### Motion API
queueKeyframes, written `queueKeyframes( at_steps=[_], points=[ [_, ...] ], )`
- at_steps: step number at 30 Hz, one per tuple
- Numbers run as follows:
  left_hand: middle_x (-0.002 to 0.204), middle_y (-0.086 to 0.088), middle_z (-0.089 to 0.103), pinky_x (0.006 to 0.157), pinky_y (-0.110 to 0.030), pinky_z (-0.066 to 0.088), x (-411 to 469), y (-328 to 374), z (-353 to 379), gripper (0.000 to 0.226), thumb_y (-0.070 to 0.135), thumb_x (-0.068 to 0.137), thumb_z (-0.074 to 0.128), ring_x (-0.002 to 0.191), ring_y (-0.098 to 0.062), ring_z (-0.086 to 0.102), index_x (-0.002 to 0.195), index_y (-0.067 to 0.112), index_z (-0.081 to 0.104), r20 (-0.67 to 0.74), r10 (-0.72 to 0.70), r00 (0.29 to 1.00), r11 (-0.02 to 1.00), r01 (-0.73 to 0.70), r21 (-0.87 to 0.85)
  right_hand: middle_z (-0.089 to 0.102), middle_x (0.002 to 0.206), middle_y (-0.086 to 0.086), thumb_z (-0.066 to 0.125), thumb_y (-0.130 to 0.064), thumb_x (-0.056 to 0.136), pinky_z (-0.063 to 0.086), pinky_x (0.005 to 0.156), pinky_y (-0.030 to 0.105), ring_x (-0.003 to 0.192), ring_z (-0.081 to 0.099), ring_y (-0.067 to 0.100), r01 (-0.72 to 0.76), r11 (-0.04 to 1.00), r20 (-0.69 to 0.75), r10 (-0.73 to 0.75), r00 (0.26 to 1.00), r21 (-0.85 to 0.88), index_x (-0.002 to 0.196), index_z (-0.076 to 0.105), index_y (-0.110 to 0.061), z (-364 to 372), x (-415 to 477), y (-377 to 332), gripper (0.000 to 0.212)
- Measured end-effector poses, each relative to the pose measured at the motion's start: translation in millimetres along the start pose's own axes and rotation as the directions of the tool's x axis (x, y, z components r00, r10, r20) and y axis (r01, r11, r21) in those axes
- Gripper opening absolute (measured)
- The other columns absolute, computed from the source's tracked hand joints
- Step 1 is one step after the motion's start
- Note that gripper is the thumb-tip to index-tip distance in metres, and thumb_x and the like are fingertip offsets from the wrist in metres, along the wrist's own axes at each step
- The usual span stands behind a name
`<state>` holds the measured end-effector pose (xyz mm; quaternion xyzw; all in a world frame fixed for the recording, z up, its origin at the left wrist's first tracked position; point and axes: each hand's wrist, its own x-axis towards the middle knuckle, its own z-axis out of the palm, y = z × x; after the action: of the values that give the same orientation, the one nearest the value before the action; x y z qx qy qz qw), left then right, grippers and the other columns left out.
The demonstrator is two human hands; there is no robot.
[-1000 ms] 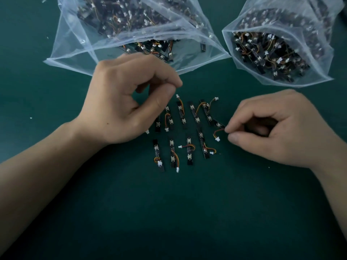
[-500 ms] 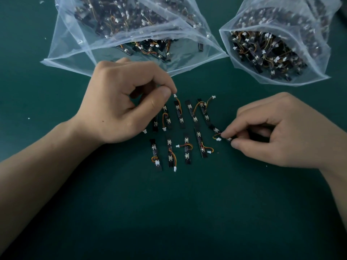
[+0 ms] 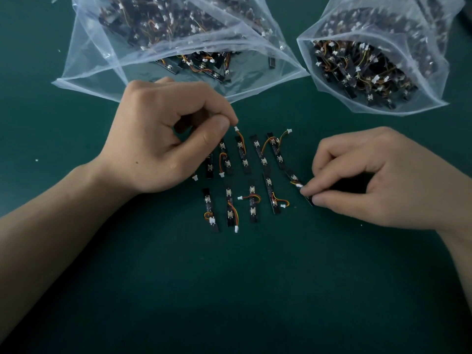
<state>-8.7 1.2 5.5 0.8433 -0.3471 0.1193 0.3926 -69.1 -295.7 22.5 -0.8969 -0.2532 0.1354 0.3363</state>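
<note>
Black circuit strip (image 3: 293, 175) lies rightmost among the rows on the tabletop (image 3: 229, 290), its near end inside the grip of the right hand (image 3: 383, 175). Since a second ago that grip has slid nearer along it; thumb and forefinger now clamp it. The left hand (image 3: 163, 139) curls its grip beside a white connector (image 3: 236, 128); whether it holds anything, I cannot tell.

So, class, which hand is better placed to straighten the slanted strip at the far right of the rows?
Right. The right hand pinches the slanted strip at its lower end; the left hand is curled by a white connector further left.
</note>
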Motion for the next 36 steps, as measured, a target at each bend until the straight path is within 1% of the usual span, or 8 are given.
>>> queueKeyframes(
  at_steps=[5,11,15,17,22,28,33,36],
  points=[
    [0.067,0.003,0.063,0.065,-0.019,0.041,-0.2,0.3,0.3,0.014,0.004,0.096,0.064,0.059,-0.019,0.052,0.093,0.005,0.077,0.001,-0.003,1.000,1.000,0.003,0.000,0.070,0.088,-0.014,0.081,-0.032,0.082,0.050,0.064,0.024,0.076,0.069,0.013,-0.006,1.000,0.012,0.006,1.000,0.020,0.091,0.082,-0.040,0.4,-0.1,-0.1,0.012],
    [0.067,0.003,0.062,0.064,-0.019,0.041,-0.1,0.9,0.0,0.013,0.005,0.096,0.064,0.060,-0.020,0.051,0.093,0.005,0.077,0.012,-0.001,1.000,1.000,0.001,0.007,0.066,0.082,-0.013,0.081,-0.041,0.080,0.045,0.062,0.022,0.069,0.061,0.018,-0.023,1.000,-0.012,0.023,1.000,0.004,0.101,0.081,-0.043,3.3,-0.3,0.3,0.021],
    [0.070,0.007,0.062,0.068,-0.013,0.040,-0.3,0.5,-0.5,0.013,0.006,0.095,0.065,0.064,-0.011,0.055,0.093,0.005,0.078,0.017,-0.005,1.000,1.000,0.005,0.010,0.062,0.078,-0.012,0.081,-0.034,0.082,0.047,0.061,0.033,0.066,0.058,0.017,0.004,1.000,-0.010,-0.004,1.000,-0.018,0.113,0.080,-0.040,4.5,0.9,-1.7,0.032],
    [0.069,0.004,0.063,0.068,-0.013,0.040,-0.3,0.5,-0.4,0.013,0.005,0.095,0.065,0.064,-0.012,0.055,0.093,0.005,0.078,0.019,-0.008,1.000,1.000,0.008,0.010,0.060,0.078,-0.012,0.081,-0.032,0.083,0.048,0.060,0.037,0.065,0.056,0.017,0.009,1.000,-0.013,-0.010,1.000,-0.025,0.119,0.078,-0.039,5.1,1.1,-2.7,0.037],
    [0.068,0.000,0.064,0.063,-0.018,0.042,-0.1,0.0,0.1,0.013,0.005,0.096,0.065,0.062,-0.018,0.053,0.094,0.005,0.078,0.021,-0.008,1.000,1.000,0.008,-0.003,0.061,0.079,-0.015,0.075,-0.040,0.084,0.049,0.059,0.040,0.067,0.059,0.017,-0.018,0.999,0.008,0.019,1.000,-0.051,0.114,0.079,-0.045,5.9,1.1,-3.9,0.030],
    [0.064,0.000,0.062,0.063,-0.013,0.039,0.1,0.2,0.3,0.013,0.004,0.096,0.065,0.062,-0.014,0.054,0.093,0.005,0.078,0.009,-0.011,1.000,1.000,0.011,-0.002,0.060,0.080,-0.014,0.072,-0.050,0.081,0.049,0.060,0.039,0.069,0.056,0.016,-0.041,0.995,0.002,0.041,0.999,-0.090,0.108,0.075,-0.044,8.2,1.2,-6.9,0.027],
    [0.056,-0.005,0.053,0.054,-0.018,0.033,1.2,1.8,-1.9,0.017,0.001,0.087,0.056,0.056,-0.023,0.045,0.076,0.005,0.067,-0.068,-0.132,0.989,0.990,0.134,0.033,0.060,0.079,-0.013,0.073,-0.050,0.081,0.048,0.060,0.040,0.069,0.056,0.018,-0.037,0.996,-0.020,0.036,0.999,-0.086,0.107,0.075,-0.043,9.5,1.3,-6.9,0.027],
    [0.054,-0.009,0.045,0.053,-0.034,0.038,2.3,-2.0,-9.2,0.016,0.007,0.079,0.047,0.056,-0.031,0.042,0.065,0.006,0.054,-0.030,-0.180,0.983,0.974,0.182,0.136,0.060,0.078,-0.014,0.076,-0.047,0.082,0.048,0.060,0.037,0.070,0.057,0.016,-0.031,0.996,-0.019,0.029,0.999,-0.080,0.108,0.077,-0.042,9.8,1.5,-6.2,0.026]
  ],
)
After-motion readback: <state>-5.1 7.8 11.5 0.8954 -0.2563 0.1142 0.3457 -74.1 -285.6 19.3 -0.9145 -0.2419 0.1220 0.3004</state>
